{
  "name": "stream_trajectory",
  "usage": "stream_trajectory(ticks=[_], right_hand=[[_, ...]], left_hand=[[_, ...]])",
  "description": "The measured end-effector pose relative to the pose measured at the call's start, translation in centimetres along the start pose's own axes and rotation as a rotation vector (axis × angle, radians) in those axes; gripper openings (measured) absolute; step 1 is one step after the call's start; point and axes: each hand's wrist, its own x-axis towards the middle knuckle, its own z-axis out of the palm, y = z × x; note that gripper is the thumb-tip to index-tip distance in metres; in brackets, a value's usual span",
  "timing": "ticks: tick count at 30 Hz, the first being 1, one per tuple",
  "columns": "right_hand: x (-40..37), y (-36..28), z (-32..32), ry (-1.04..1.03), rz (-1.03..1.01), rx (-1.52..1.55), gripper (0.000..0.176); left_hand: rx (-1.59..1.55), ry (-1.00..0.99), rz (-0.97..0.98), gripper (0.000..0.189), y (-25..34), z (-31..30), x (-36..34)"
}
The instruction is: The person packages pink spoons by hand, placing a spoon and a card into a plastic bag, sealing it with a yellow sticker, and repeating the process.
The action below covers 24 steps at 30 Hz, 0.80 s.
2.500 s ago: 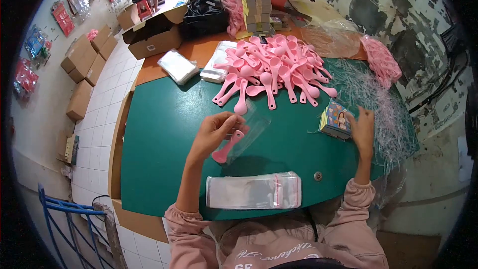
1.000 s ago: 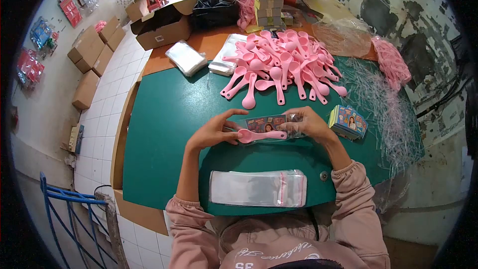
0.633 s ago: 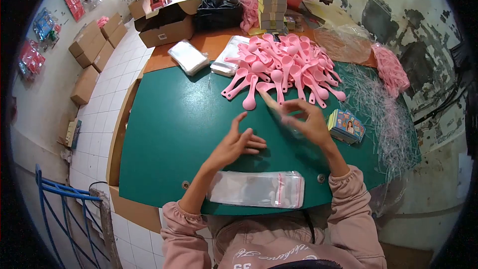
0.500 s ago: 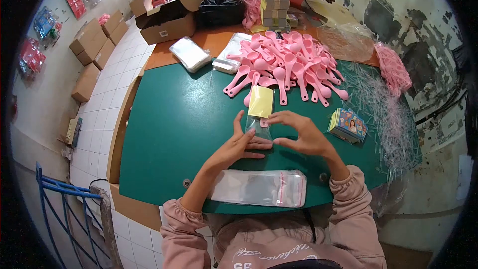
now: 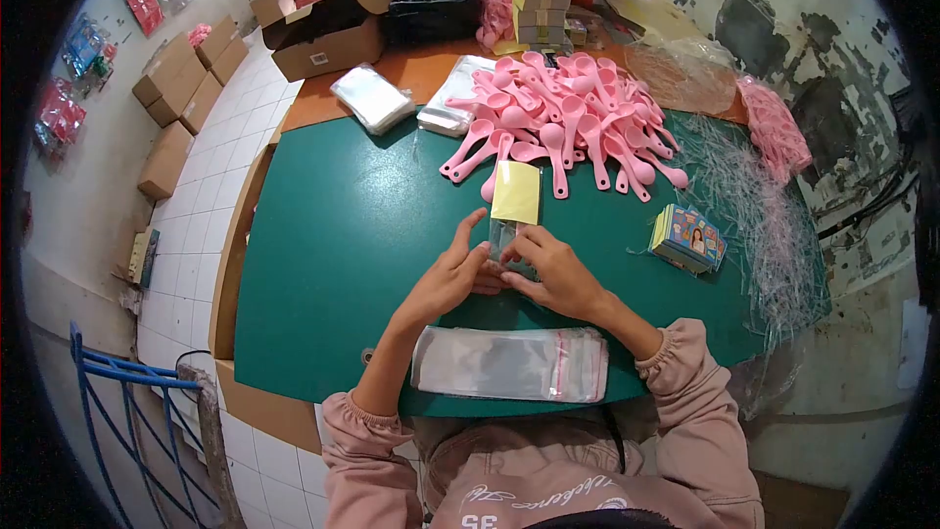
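Observation:
A filled clear bag (image 5: pixel 512 211) lies on the green table (image 5: pixel 333 235), its yellow card back facing up and a pink spoon inside. My left hand (image 5: pixel 452 274) presses on the bag's near end from the left. My right hand (image 5: pixel 548 269) meets it from the right, fingers pinching the same near end. A heap of pink spoons (image 5: pixel 563 122) sits beyond the bag. A stack of empty clear bags (image 5: pixel 509 364) lies at the near table edge under my forearms. A small stack of printed cards (image 5: pixel 687 237) rests to the right.
Peeled plastic strips (image 5: pixel 749 206) litter the table's right side. More clear bag packs (image 5: pixel 372 98) and an open cardboard box (image 5: pixel 318 34) stand at the far left. Stacked card bundles (image 5: pixel 537 5) sit behind the spoons. Cartons line the tiled floor (image 5: pixel 176 127). Another person sits far back.
The bag with spoon and card was held up sideways between both hands, then flipped and laid flat, yellow side up. Both hands have closed in on its near end.

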Motion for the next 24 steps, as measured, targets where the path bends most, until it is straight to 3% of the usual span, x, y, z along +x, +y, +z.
stream_trajectory(ticks=[8, 10, 13, 16, 22, 24], right_hand=[[-0.5, 0.0, -0.6, -0.071, -0.005, 0.002, 0.017], [-0.6, -0.7, -1.0, -0.126, -0.130, -0.171, 0.016], [-1.0, -0.7, -0.9, -0.235, -0.162, -0.138, 0.015], [-1.5, -1.1, -1.4, -0.334, -0.115, 0.004, 0.014], [-1.8, -1.1, -1.8, -0.305, -0.120, -0.115, 0.014], [-1.8, -0.9, -1.2, -0.283, -0.192, -0.132, 0.014]], left_hand=[[0.038, 0.059, 0.010, 0.048, -0.2, 1.1, 0.5], [0.007, 0.087, -0.013, 0.049, -0.8, 0.7, 1.0], [0.136, 0.082, 0.046, 0.051, -1.8, -0.1, 1.8], [0.019, 0.171, 0.084, 0.054, -1.7, -0.1, 1.9], [-0.031, 0.156, -0.042, 0.058, -0.8, 0.6, 1.6], [0.142, 0.164, 0.151, 0.059, -1.6, 0.6, 1.8]])
